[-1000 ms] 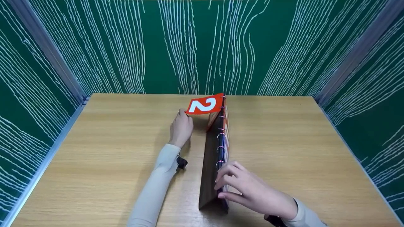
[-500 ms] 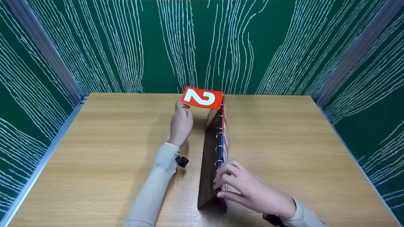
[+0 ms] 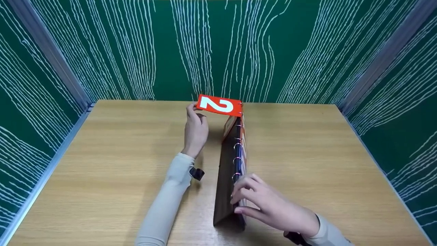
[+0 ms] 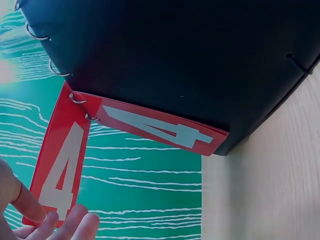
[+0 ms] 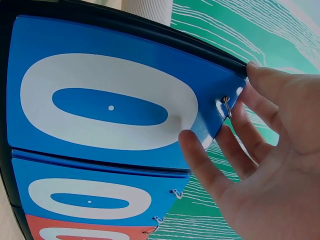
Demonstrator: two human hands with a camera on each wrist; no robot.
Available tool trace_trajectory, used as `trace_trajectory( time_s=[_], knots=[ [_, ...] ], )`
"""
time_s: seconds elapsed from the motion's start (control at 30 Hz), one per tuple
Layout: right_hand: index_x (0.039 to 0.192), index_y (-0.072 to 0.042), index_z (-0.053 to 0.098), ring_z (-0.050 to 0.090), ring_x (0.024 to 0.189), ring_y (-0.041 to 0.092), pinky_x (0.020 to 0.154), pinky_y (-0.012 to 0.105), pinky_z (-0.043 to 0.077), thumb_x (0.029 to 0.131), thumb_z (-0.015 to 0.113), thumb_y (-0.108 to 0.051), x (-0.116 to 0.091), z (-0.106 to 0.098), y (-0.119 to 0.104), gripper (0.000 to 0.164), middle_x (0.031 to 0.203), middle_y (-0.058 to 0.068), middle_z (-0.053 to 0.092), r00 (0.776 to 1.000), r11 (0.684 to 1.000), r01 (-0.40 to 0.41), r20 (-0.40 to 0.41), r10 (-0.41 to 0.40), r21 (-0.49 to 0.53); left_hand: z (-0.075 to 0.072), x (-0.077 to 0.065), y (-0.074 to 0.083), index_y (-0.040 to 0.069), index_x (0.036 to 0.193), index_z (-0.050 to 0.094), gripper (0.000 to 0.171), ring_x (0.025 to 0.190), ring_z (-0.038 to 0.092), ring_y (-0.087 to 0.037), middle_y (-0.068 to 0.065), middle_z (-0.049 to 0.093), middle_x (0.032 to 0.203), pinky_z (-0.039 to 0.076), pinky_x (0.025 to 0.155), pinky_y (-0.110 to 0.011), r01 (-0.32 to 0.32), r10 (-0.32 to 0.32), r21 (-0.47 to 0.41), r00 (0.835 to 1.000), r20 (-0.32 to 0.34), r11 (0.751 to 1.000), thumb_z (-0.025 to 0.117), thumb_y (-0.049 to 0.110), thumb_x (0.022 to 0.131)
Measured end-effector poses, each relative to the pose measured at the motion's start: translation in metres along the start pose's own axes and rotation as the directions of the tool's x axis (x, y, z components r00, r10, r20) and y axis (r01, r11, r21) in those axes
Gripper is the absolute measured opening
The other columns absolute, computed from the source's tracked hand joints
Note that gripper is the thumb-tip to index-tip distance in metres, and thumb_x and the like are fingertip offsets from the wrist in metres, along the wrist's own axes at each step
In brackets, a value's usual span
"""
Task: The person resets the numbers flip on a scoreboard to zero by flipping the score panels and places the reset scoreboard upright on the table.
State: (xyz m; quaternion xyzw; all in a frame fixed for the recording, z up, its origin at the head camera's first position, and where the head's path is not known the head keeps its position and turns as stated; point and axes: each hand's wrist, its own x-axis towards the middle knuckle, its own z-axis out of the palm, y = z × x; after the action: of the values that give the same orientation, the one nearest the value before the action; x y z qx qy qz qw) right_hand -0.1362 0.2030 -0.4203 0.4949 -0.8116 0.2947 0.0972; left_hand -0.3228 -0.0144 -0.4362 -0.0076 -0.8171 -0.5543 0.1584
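A flip scoreboard (image 3: 225, 177) stands tent-like on the table, seen end-on, with metal rings along its top edge. My left hand (image 3: 196, 131) is at its far end, fingers touching the free end of a raised red number card (image 3: 218, 105). This card shows a white 2 from above and a 4 (image 4: 60, 175) on its underside in the left wrist view. My right hand (image 3: 273, 208) holds the scoreboard's near top corner, fingers on both sides of the edge. Beside it, the right wrist view shows a large blue 0 card (image 5: 110, 65).
A smaller blue 0 card (image 5: 90, 210) and a red card (image 5: 50, 225) hang beside the large one. Another red 4 card (image 4: 165, 127) lies against the dark board. A wooden table (image 3: 324, 164) surrounds the scoreboard, with a green white-lined wall (image 3: 297, 20) behind.
The red card has been raised and tilted further up by my left hand, which has moved slightly away with its fingers less curled. My right hand stays in place on the scoreboard.
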Motion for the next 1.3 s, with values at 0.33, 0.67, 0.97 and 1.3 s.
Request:
trace_trajectory(
  time_s=[0.33,0.67,0.97,1.3],
  knots=[
    [0.109,-0.025,0.066,0.052,0.116,0.01,0.096,0.022,0.047,0.096,0.07,-0.023,-0.001,0.002,0.001,0.013,0.119,-0.01,0.06,0.999,0.999,0.033,-0.029,-0.033,-0.013,-0.002,0.0,-0.003,0.011,0.145,0.031,0.043,0.09,0.057,-0.022,-0.012,0.051,0.141,0.049,0.073,-0.028,-0.031,0.031,0.007,0.999,-0.014,0.999,0.048,0.012,0.105],
    [0.109,-0.025,0.065,0.052,0.116,0.01,0.095,0.022,0.048,0.097,0.07,-0.023,-0.001,0.001,0.001,0.013,0.119,-0.009,0.06,0.999,0.999,0.031,-0.024,-0.031,-0.014,-0.001,-0.002,0.006,0.014,0.154,0.024,0.055,0.11,0.061,-0.021,-0.011,0.044,0.154,0.057,0.08,-0.028,-0.086,0.084,-0.073,0.996,-0.029,0.994,0.046,0.009,0.104],
    [0.109,-0.025,0.065,0.051,0.117,0.01,0.098,0.02,0.045,0.097,0.07,-0.022,-0.001,0.001,0.001,0.013,0.12,-0.009,0.059,0.999,0.999,0.039,-0.03,-0.04,-0.019,0.005,-0.003,0.018,0.012,0.156,0.023,0.057,0.125,0.061,-0.021,-0.011,0.042,0.159,0.058,0.077,-0.025,-0.18,0.177,-0.13,0.984,-0.03,0.975,0.044,0.007,0.104],
    [0.107,-0.024,0.065,0.05,0.118,0.011,0.101,0.019,0.042,0.096,0.07,-0.022,-0.001,0.001,0.001,0.013,0.119,-0.008,0.059,0.997,0.998,0.059,-0.041,-0.06,-0.029,0.006,-0.005,0.026,0.017,0.162,0.018,0.07,0.114,0.061,-0.019,-0.009,0.045,0.159,0.041,0.058,-0.019,-0.291,0.32,-0.165,0.929,0.186,0.942,0.048,0.006,0.1]
  ],
)
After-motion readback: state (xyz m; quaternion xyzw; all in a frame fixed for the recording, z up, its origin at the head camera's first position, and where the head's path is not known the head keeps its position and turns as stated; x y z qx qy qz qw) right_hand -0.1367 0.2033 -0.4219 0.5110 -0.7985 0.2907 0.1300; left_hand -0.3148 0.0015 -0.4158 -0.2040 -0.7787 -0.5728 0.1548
